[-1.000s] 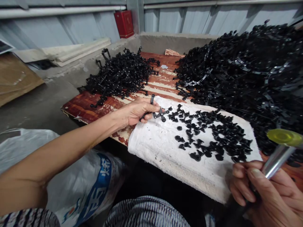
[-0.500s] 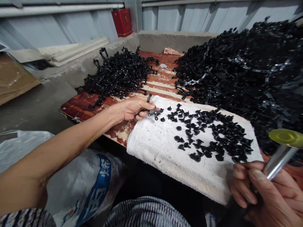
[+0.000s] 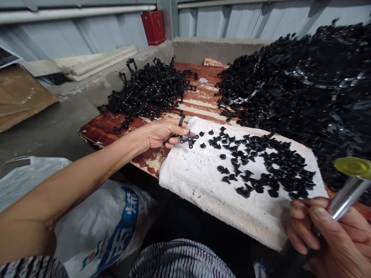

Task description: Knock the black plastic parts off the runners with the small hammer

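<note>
My left hand [image 3: 166,133] is closed around a black jointed linkage [image 3: 187,139], pinching it between thumb and fingers. Its crossed flat arms with round ends stick out over the left edge of a white cloth [image 3: 197,173]. Small black round caps [image 3: 269,166] with narrow stems lie scattered on that cloth, a few close to the linkage. At the lower right, my right hand [image 3: 330,231] grips a mallet [image 3: 348,195] with a shiny metal shaft and a yellow translucent end. The lower part of the mallet is hidden by my fingers and dark shadow.
A heap of black linkages [image 3: 150,90] sits on the worn red board [image 3: 199,100] at back left. A much larger black pile [image 3: 304,85] rises at the right. A white printed sack [image 3: 95,220] stands below left; a red box [image 3: 153,27] is by the wall.
The view has shifted slightly, so the board and cloth appear farther right. My left hand and the linkage sit a little farther left relative to the cloth. Both hands keep their hold.
</note>
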Action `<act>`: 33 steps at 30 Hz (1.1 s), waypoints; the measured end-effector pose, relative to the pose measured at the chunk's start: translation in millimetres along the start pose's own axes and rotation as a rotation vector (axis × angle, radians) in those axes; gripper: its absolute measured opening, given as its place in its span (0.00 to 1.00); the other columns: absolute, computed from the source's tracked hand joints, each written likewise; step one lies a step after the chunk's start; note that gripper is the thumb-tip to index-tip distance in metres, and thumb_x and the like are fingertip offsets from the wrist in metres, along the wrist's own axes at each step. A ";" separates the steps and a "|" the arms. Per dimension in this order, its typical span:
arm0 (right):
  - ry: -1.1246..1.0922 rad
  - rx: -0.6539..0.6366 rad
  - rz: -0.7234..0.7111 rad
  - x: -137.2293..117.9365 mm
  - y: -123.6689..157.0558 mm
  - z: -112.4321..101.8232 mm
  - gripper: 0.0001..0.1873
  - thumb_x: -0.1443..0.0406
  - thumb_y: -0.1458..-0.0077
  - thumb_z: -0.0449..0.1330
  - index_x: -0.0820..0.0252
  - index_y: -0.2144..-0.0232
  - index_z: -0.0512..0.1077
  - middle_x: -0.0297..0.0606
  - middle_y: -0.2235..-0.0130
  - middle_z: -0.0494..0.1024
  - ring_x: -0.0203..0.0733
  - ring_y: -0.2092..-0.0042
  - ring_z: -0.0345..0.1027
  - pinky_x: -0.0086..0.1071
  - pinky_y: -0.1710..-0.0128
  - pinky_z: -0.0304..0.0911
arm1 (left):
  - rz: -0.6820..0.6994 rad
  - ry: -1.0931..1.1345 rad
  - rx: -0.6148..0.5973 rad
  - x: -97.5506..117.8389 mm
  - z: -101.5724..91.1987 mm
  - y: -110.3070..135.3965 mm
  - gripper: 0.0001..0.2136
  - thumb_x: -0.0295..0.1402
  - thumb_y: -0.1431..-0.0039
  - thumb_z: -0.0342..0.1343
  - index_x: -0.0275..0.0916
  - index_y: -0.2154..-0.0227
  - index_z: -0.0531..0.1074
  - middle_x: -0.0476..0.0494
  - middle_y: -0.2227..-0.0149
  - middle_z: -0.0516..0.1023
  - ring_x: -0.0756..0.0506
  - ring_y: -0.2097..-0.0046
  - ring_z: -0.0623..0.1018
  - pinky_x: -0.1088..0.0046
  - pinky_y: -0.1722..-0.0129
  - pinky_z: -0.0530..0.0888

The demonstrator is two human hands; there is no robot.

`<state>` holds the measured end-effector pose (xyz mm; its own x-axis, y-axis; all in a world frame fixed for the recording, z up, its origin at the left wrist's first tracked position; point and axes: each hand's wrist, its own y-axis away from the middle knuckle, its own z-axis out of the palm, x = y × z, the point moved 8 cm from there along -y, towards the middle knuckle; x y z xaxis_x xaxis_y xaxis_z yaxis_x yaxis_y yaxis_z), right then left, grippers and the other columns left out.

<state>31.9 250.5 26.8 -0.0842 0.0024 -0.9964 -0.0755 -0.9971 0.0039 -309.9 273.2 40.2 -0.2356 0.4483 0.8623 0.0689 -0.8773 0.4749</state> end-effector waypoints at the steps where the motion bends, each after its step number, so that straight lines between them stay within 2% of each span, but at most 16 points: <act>1: -0.001 -0.002 -0.011 -0.2 -0.1 -0.2 0.09 0.61 0.54 0.69 0.55 0.70 0.74 0.35 0.75 0.74 0.30 0.85 0.54 0.26 0.90 0.52 | -0.003 -0.004 -0.002 -1.4 0.5 -1.4 0.11 0.17 0.58 0.64 0.34 0.76 0.69 0.40 0.68 0.82 0.60 0.88 0.59 0.84 0.92 0.54; 7: -0.004 -0.030 0.022 4.0 -3.2 -0.3 0.09 0.61 0.54 0.69 0.55 0.69 0.74 0.35 0.75 0.74 0.30 0.85 0.54 0.26 0.90 0.53 | -0.060 -0.020 -0.009 -17.9 -1.2 9.1 0.10 0.19 0.58 0.66 0.34 0.75 0.70 0.39 0.67 0.82 0.59 0.87 0.60 0.83 0.91 0.54; 11: -0.013 -0.017 0.037 5.8 -3.9 -1.6 0.10 0.62 0.56 0.70 0.55 0.70 0.74 0.34 0.76 0.73 0.29 0.86 0.53 0.25 0.90 0.51 | -0.028 0.017 -0.022 -11.6 2.1 11.0 0.11 0.19 0.59 0.67 0.34 0.74 0.70 0.41 0.68 0.81 0.59 0.87 0.60 0.83 0.91 0.55; 15: -0.007 -0.024 0.009 3.0 -3.0 1.0 0.09 0.61 0.54 0.69 0.56 0.71 0.74 0.35 0.76 0.74 0.29 0.86 0.54 0.25 0.90 0.52 | 0.054 0.020 -0.033 9.3 13.2 -8.6 0.09 0.17 0.55 0.63 0.34 0.75 0.69 0.45 0.72 0.79 0.59 0.88 0.60 0.84 0.91 0.54; 20: -0.007 -0.014 0.011 1.1 -1.7 0.2 0.09 0.61 0.55 0.69 0.56 0.70 0.74 0.34 0.75 0.74 0.29 0.85 0.54 0.25 0.89 0.53 | -0.018 -0.061 -0.028 14.4 21.1 -34.4 0.09 0.16 0.53 0.60 0.34 0.77 0.67 0.46 0.74 0.78 0.59 0.89 0.59 0.85 0.92 0.53; 24: -0.003 -0.015 0.032 1.8 -2.4 -0.4 0.11 0.60 0.57 0.70 0.55 0.71 0.74 0.35 0.75 0.74 0.30 0.85 0.55 0.26 0.89 0.53 | -0.068 -0.050 -0.046 8.3 12.7 -35.2 0.09 0.16 0.55 0.61 0.34 0.79 0.68 0.47 0.78 0.75 0.59 0.88 0.58 0.85 0.92 0.53; 29: -0.026 0.002 0.052 5.3 -4.3 -1.7 0.10 0.60 0.57 0.70 0.54 0.70 0.75 0.35 0.76 0.73 0.30 0.86 0.52 0.26 0.90 0.51 | -0.064 -0.011 -0.001 3.9 -4.2 -21.5 0.09 0.16 0.57 0.63 0.34 0.77 0.70 0.50 0.79 0.71 0.60 0.88 0.58 0.86 0.91 0.53; 33: -0.027 -0.001 0.060 6.1 -3.3 -2.1 0.11 0.60 0.57 0.70 0.54 0.71 0.75 0.34 0.76 0.73 0.29 0.86 0.52 0.26 0.90 0.51 | -0.039 0.029 -0.018 0.1 -7.0 -9.0 0.10 0.17 0.56 0.64 0.34 0.77 0.69 0.54 0.81 0.66 0.60 0.88 0.57 0.87 0.90 0.53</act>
<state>33.7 253.7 20.5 -0.1149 -0.0554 -0.9918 -0.0689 -0.9956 0.0636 -317.4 279.9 34.8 -0.2653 0.4770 0.8379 0.0419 -0.8625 0.5043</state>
